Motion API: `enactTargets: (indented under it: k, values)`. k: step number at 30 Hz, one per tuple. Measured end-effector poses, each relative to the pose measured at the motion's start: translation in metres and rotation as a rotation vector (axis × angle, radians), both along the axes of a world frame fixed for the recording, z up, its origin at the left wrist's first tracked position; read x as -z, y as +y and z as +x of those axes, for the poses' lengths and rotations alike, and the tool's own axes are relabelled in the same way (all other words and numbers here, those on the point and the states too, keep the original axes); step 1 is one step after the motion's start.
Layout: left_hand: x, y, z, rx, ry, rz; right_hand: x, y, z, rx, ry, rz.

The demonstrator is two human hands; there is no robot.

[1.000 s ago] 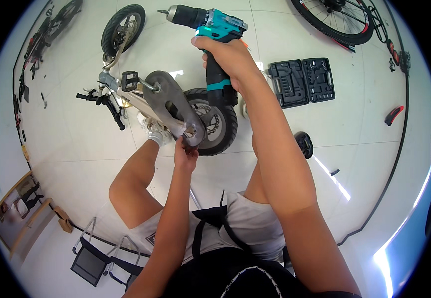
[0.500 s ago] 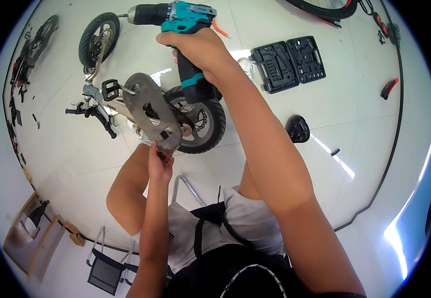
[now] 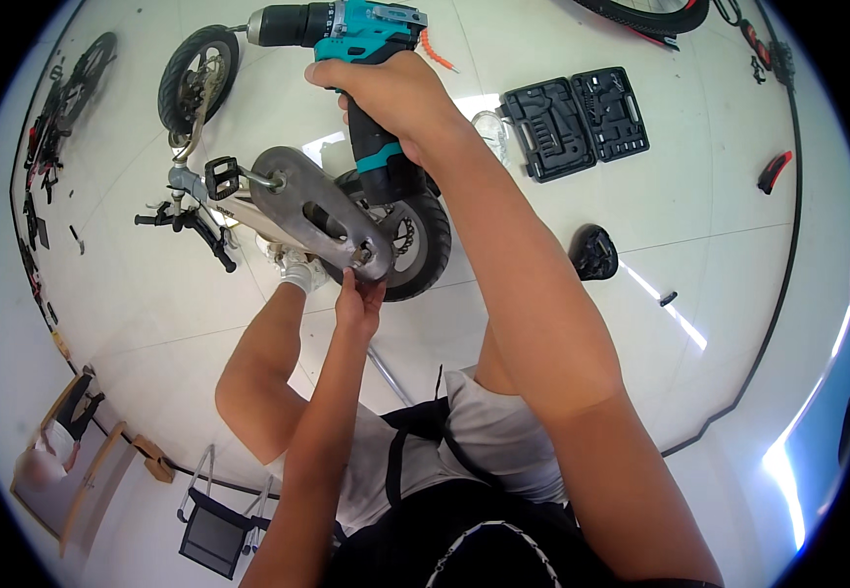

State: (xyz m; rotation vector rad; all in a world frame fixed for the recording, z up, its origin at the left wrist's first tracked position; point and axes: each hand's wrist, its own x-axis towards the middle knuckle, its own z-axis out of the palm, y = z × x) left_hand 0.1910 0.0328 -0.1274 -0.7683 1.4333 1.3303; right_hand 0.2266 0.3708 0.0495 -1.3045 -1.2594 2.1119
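A teal-and-black cordless drill (image 3: 366,44) is gripped in my right hand (image 3: 397,98), raised above the floor with its chuck and bit toward the left. My left hand (image 3: 358,306) pinches the lower end of a grey metal chain guard (image 3: 286,201). The guard lies along the side of a small bicycle (image 3: 242,212), its lower end over the rear wheel's hub, where a metal part shows through its opening. A black pedal (image 3: 221,177) and crank stick out at the guard's upper end. Behind the drill's battery, part of the rear wheel (image 3: 437,240) is hidden.
An opened black tool case (image 3: 554,127) lies on the floor at right, with a black saddle (image 3: 594,252) nearer me. Another wheel (image 3: 645,18) is at the top edge. Bicycles (image 3: 67,103) stand along the left wall. A chair (image 3: 214,532) and a person (image 3: 57,441) are lower left.
My left hand has shifted the chain guard's lower end rightward and slightly up, bringing it over the rear hub. The drill in my right hand has barely moved.
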Motion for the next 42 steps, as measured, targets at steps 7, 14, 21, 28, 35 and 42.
enactTargets:
  k: [7,14,21,28,35,42]
  values:
    - [-0.071,0.04,-0.017,-0.07,0.027,-0.007,0.0,-0.006,-0.004,0.004,0.025,-0.012]
    - [-0.125,0.032,-0.071,-0.023,-0.04,-0.021,0.006,-0.002,0.004,-0.003,0.012,0.027]
    - [-0.137,-0.035,-0.093,0.019,0.059,-0.056,0.013,0.01,0.008,0.058,-0.023,0.045]
    - [-0.092,-0.066,-0.083,0.082,0.151,-0.264,0.017,0.008,0.006,0.038,-0.054,0.083]
    - [-0.061,-0.08,-0.059,0.297,-0.008,-0.344,0.016,0.012,0.004,0.016,-0.037,0.074]
    - [-0.107,0.025,-0.107,0.759,0.207,-0.088,0.015,0.008,0.004,0.013,-0.101,0.043]
